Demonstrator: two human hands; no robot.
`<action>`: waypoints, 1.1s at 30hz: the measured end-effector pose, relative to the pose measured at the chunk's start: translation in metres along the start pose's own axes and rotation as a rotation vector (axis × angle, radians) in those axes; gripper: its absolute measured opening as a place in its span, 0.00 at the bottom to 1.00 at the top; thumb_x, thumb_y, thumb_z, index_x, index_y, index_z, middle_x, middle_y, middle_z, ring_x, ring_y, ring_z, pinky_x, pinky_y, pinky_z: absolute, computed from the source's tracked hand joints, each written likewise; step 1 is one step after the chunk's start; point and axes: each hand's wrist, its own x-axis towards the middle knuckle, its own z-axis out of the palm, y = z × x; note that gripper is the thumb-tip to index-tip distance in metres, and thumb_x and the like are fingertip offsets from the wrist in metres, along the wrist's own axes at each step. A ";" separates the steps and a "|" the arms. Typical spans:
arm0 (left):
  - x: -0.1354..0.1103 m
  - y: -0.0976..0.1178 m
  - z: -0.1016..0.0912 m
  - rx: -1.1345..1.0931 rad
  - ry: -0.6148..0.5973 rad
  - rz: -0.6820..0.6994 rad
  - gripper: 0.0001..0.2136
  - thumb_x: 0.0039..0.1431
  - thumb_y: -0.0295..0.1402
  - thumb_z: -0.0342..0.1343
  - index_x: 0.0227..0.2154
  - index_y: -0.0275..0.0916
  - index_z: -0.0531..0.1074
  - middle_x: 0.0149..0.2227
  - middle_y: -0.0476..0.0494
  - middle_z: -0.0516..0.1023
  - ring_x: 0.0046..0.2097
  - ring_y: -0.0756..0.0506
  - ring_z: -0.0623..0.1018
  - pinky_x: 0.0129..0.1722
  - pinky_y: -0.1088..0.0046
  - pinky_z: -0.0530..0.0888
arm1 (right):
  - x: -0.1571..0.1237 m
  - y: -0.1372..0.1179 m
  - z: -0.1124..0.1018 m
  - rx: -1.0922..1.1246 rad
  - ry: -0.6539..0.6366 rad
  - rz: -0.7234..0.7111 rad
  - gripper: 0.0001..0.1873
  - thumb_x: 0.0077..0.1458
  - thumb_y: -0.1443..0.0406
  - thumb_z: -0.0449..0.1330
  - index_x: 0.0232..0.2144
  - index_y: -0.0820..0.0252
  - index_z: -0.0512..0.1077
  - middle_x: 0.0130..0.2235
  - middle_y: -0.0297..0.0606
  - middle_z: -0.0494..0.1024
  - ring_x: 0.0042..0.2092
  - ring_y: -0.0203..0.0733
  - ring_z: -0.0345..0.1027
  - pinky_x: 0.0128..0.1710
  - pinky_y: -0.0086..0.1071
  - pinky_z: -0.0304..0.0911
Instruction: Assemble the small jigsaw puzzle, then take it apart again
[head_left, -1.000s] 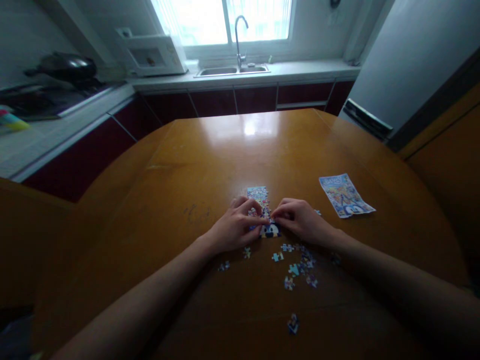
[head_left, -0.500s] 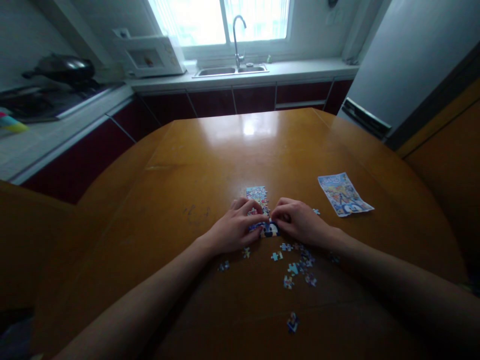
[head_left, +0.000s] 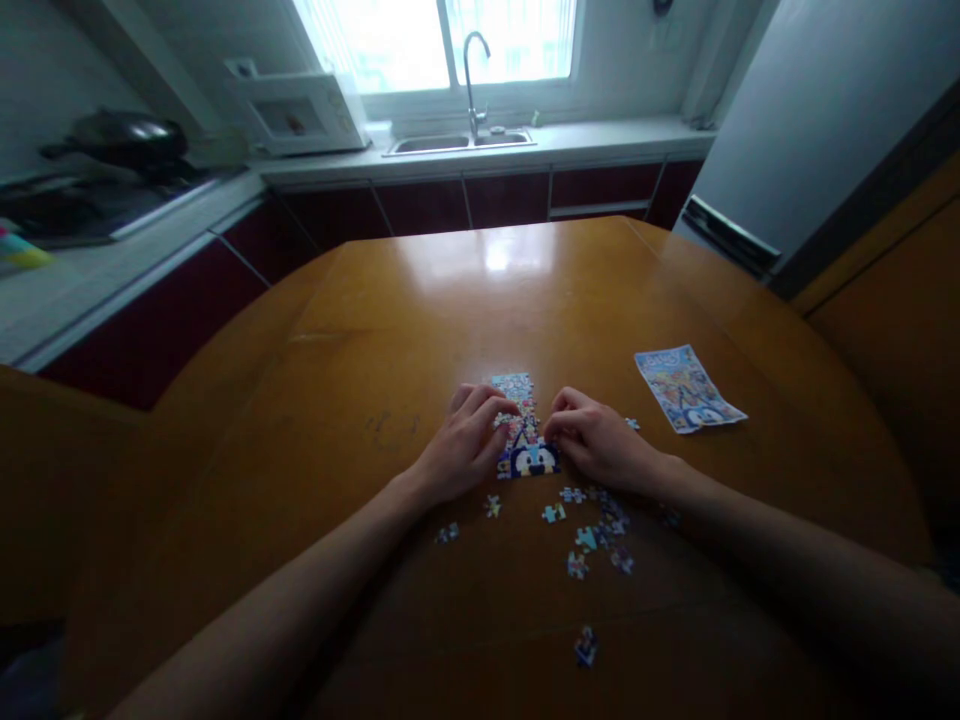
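A small, partly assembled jigsaw puzzle (head_left: 525,440) lies on the wooden table (head_left: 420,300), colourful with a blue figure at its near end. My left hand (head_left: 461,445) rests at the puzzle's left edge, fingers curled with their tips on the pieces. At the right edge sits my right hand (head_left: 596,440), fingers bent and pressed together against the puzzle. Whether either hand pinches a loose piece is hidden. Several loose puzzle pieces (head_left: 592,535) are scattered on the table just below my right wrist.
A printed picture sheet (head_left: 688,388) lies to the right on the table. One stray piece (head_left: 586,646) sits near the table's front. Behind are a counter with a sink and tap (head_left: 471,100), a microwave (head_left: 296,112), a pan (head_left: 124,140) and a grey fridge (head_left: 810,130).
Both hands have drawn slightly apart, uncovering the blue figure at the puzzle's near end. My left fingers shifted up and left along the puzzle's edge.
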 end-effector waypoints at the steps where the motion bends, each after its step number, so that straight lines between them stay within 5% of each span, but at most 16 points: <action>1: 0.000 0.000 0.000 0.002 0.009 -0.004 0.08 0.68 0.28 0.47 0.45 0.41 0.69 0.45 0.43 0.71 0.50 0.42 0.66 0.53 0.60 0.67 | 0.000 0.000 0.000 -0.001 -0.003 -0.001 0.11 0.56 0.75 0.56 0.31 0.57 0.77 0.38 0.37 0.71 0.37 0.38 0.66 0.39 0.34 0.63; 7: -0.001 -0.006 0.003 0.011 0.096 -0.053 0.13 0.62 0.20 0.46 0.43 0.41 0.70 0.44 0.44 0.71 0.50 0.42 0.66 0.52 0.60 0.67 | 0.003 0.003 -0.001 0.119 0.127 0.070 0.12 0.55 0.76 0.55 0.29 0.58 0.75 0.36 0.37 0.71 0.38 0.39 0.67 0.40 0.34 0.64; 15: 0.000 -0.008 0.003 0.022 0.134 -0.080 0.13 0.61 0.20 0.46 0.42 0.40 0.70 0.43 0.44 0.71 0.49 0.42 0.67 0.52 0.60 0.67 | 0.004 0.002 -0.006 0.186 0.147 0.128 0.12 0.54 0.75 0.54 0.27 0.58 0.75 0.36 0.37 0.72 0.37 0.39 0.67 0.37 0.35 0.62; 22: 0.000 -0.009 0.003 0.035 0.142 -0.104 0.12 0.61 0.21 0.46 0.41 0.40 0.70 0.43 0.44 0.71 0.49 0.42 0.67 0.51 0.60 0.68 | 0.007 -0.003 -0.023 0.205 0.502 0.158 0.11 0.55 0.73 0.54 0.29 0.58 0.75 0.36 0.38 0.74 0.38 0.41 0.68 0.37 0.36 0.62; 33: 0.002 -0.008 0.002 0.031 0.144 -0.112 0.11 0.62 0.22 0.46 0.42 0.40 0.70 0.42 0.44 0.72 0.48 0.42 0.68 0.50 0.60 0.68 | 0.008 -0.005 -0.052 0.218 0.704 0.078 0.10 0.57 0.72 0.55 0.33 0.58 0.76 0.39 0.38 0.73 0.35 0.37 0.66 0.31 0.33 0.60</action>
